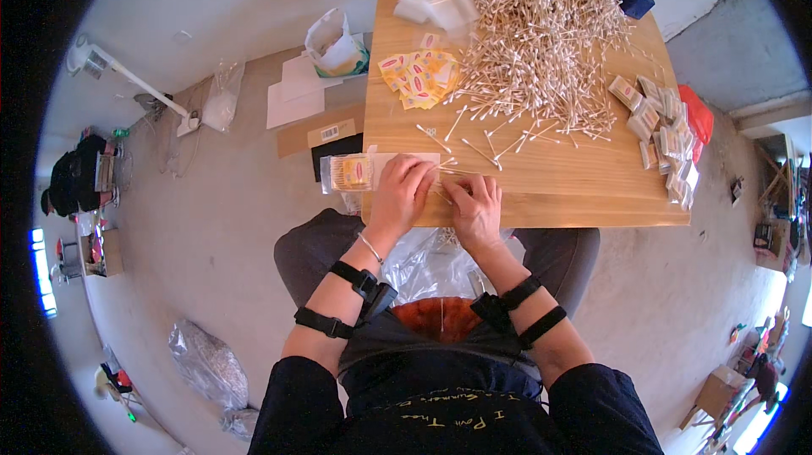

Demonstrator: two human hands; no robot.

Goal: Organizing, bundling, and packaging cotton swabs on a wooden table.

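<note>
Both my hands work close together at the near left edge of the wooden table. My left hand (404, 191) has its fingers drawn together on several cotton swabs (449, 164), whose tips stick out beyond the fingertips. Just to its right, the curled fingers of my right hand (475, 208) pinch at the same small bunch, and the fingertips partly hide it. A clear pack of swabs (342, 172) with a yellow label lies left of my left hand, overhanging the table's left edge. A pale flat sheet (385, 159) lies partly under my left hand.
A large heap of loose swabs (541, 32) covers the far middle of the table (592, 193). Yellow labels (419, 76) and clear bags (436, 0) lie to its left, filled packs (668, 134) and a red bag (695, 117) to its right. Clear plastic (431, 265) covers my lap.
</note>
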